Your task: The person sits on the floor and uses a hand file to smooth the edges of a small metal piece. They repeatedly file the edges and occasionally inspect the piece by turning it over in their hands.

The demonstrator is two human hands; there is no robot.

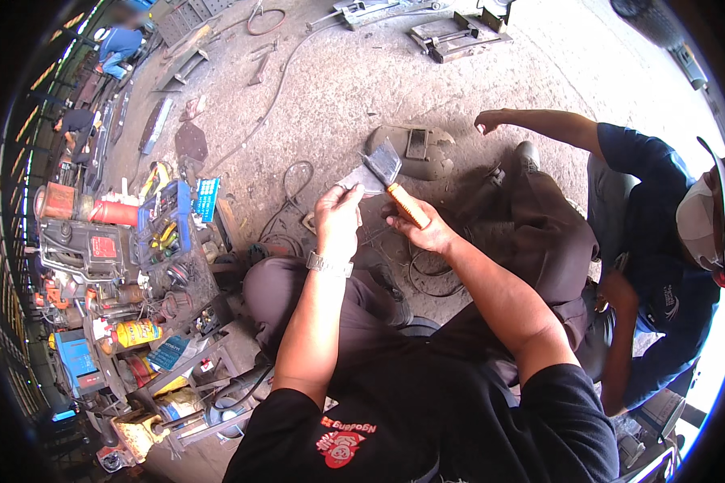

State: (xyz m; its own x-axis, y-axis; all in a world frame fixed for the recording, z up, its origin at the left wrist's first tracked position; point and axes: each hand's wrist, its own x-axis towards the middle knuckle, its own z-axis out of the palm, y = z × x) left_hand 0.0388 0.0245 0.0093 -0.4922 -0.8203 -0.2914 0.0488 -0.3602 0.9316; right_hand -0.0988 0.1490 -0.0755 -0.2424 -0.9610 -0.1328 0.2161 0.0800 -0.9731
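Gripping the orange ribbed handle of a hand tool with a broad, flat, dark grey head (396,191), the right hand (421,225) is closed around its lower part, with the head directed forward and to the left. The left hand (338,213) pinches a thin, flat, pale grey piece (366,176) between thumb and fingers; its material cannot be determined. The two hands are apart, near each other, in front of the person's torso. The grey piece lies against or just behind the tool head; contact cannot be confirmed. A silver metal-banded wristwatch (329,264) is fitted on the left wrist. Just beyond the tool, a dusty brown welding mask with a dark rectangular window (435,155) rests on the rough concrete floor (322,105). Left of the person's legs, a blue plastic toolbox (184,216) stands tilted among assorted equipment, with a yellow bottle (139,332) located nearer the person. To the right, a co-worker in a dark blue shirt and pale cap (648,189) is seated, one arm extended over the floor toward the welding mask
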